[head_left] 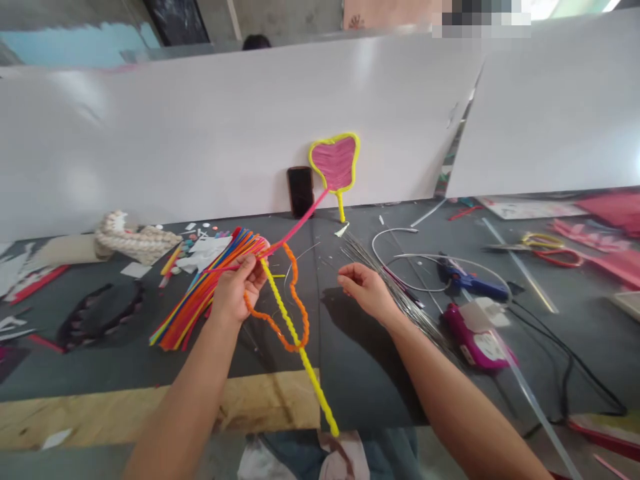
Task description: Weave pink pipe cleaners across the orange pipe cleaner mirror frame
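Observation:
My left hand (243, 287) is closed around a pipe-cleaner shape, gripping it where its parts meet. An orange twisted pipe-cleaner loop (303, 310) hangs open toward me, and a yellow wrapped stem (313, 377) slants across it past the table edge. From the same grip a pink pipe cleaner (300, 223) sticks out up and to the right. Over the dark table, my right hand (367, 290) has its fingers curled and pressed together; whatever is between them, if anything, is hidden. Behind my left hand lies a bundle of coloured pipe cleaners (187, 310).
Against the white board stand a phone (301, 191) and a yellow-rimmed pink fan shape (336, 163). On the right lie metal wires (410, 303), a blue glue gun (475, 283), a magenta device (477, 340) and scissors (545, 247). A dark headband (100, 320) is at left.

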`<action>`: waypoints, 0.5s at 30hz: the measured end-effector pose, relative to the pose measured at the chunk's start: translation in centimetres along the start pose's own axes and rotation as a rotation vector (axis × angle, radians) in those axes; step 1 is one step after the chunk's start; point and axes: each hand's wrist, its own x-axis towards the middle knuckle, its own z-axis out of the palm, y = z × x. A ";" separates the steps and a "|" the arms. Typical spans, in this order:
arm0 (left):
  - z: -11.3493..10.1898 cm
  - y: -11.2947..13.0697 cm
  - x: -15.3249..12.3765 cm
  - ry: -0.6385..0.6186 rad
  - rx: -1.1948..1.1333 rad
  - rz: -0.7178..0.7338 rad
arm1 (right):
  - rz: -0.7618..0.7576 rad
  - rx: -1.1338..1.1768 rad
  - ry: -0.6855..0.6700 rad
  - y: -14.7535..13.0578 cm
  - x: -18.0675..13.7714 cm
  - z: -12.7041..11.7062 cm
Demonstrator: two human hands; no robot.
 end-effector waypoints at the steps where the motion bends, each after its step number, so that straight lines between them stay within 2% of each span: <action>1: -0.3 1.0 -0.1 0.017 -0.027 0.034 | -0.056 -0.105 0.011 0.1 -0.1 0.1; 3: -1.1 2.7 -0.5 0.046 -0.038 0.071 | -0.189 -0.308 -0.001 0.0 -0.7 0.9; 5: -2.2 4.1 -1.4 0.085 -0.024 0.094 | -0.365 -0.482 -0.083 -0.5 -1.7 2.2; 9: -4.9 5.1 -3.7 0.147 0.013 0.096 | -0.743 -0.778 -0.406 -0.9 -4.1 6.2; 12: -6.3 4.1 -5.7 0.149 0.041 0.058 | -0.819 -0.929 -0.585 -0.2 -4.2 8.2; 13: -6.5 3.5 -6.4 0.136 0.062 0.023 | -0.809 -0.951 -0.588 0.1 -3.7 8.2; 15: -6.6 2.0 -7.5 0.095 0.108 -0.059 | -0.732 -0.995 -0.454 0.5 -2.1 7.2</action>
